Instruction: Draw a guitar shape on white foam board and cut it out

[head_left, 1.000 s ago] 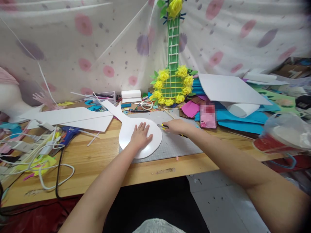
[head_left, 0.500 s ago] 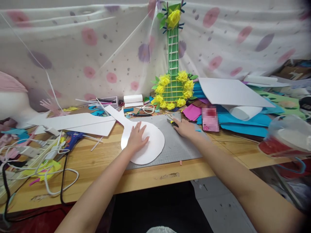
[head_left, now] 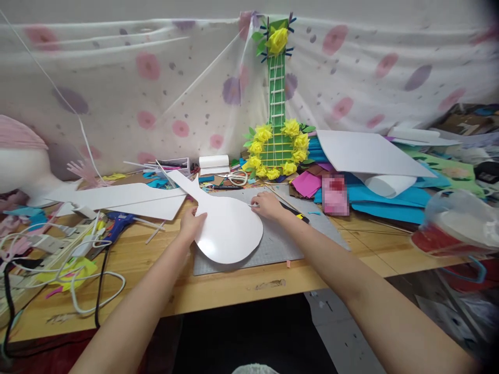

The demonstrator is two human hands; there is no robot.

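A white guitar-shaped foam board cutout (head_left: 230, 231) lies on a grey cutting mat (head_left: 325, 234), its narrow neck pointing to the upper left. My left hand (head_left: 190, 224) grips the left edge near the waist, thumb on top and the other fingers mostly hidden. At the upper right edge, my right hand (head_left: 268, 205) is closed with its fingertips on the rim. On the mat beside my right wrist rests a utility knife (head_left: 301, 217) with a yellow and black handle, partly covered by the forearm.
A green paper guitar (head_left: 277, 93) with yellow flowers stands against the curtain. Scissors (head_left: 236, 179) lie behind the mat. Left are white board pieces (head_left: 128, 200), a blue glue gun (head_left: 119, 226) and cables. Right are blue sheets (head_left: 390, 200) and a clear-and-red container (head_left: 452, 228).
My right hand has let go of the utility knife and moved left to the cutout's edge. My left hand has shifted from flat on the cutout to gripping its left edge.
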